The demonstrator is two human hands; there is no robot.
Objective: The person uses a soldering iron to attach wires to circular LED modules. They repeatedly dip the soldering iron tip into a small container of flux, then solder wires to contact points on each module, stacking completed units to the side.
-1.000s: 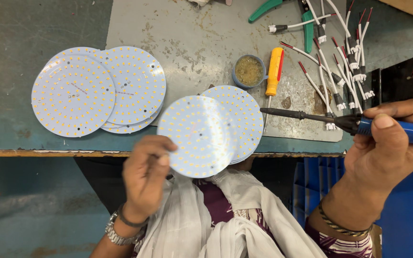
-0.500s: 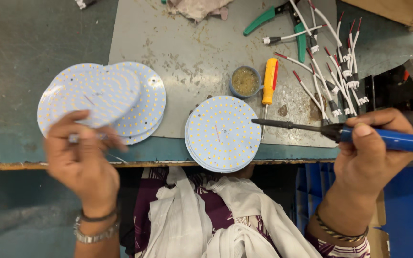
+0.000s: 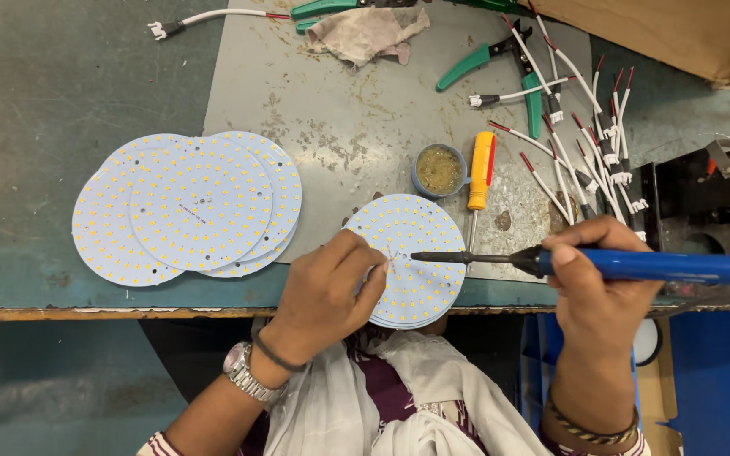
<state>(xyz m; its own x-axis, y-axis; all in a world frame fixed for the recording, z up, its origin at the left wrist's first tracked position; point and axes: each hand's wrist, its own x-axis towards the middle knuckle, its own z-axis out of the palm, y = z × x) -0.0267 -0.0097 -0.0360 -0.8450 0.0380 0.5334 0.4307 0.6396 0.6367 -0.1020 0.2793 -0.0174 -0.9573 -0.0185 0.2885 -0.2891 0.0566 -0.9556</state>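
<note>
At the near edge of the tabletop (image 3: 61, 76), the left hand (image 3: 327, 295) presses curled fingers on a round LED board (image 3: 420, 253), pinching something small at its centre. The right hand (image 3: 597, 283) is closed around a blue soldering iron (image 3: 635, 266), its tip lying over the board's middle, just beside the left fingertips. Doing this well likely means steadying the board and keeping fingers off the hot tip. Left of the board lies a stack of similar discs (image 3: 187, 207); beyond it a flux tin (image 3: 438, 169), a yellow screwdriver (image 3: 481, 169), and red-and-white wire leads (image 3: 585, 135).
</note>
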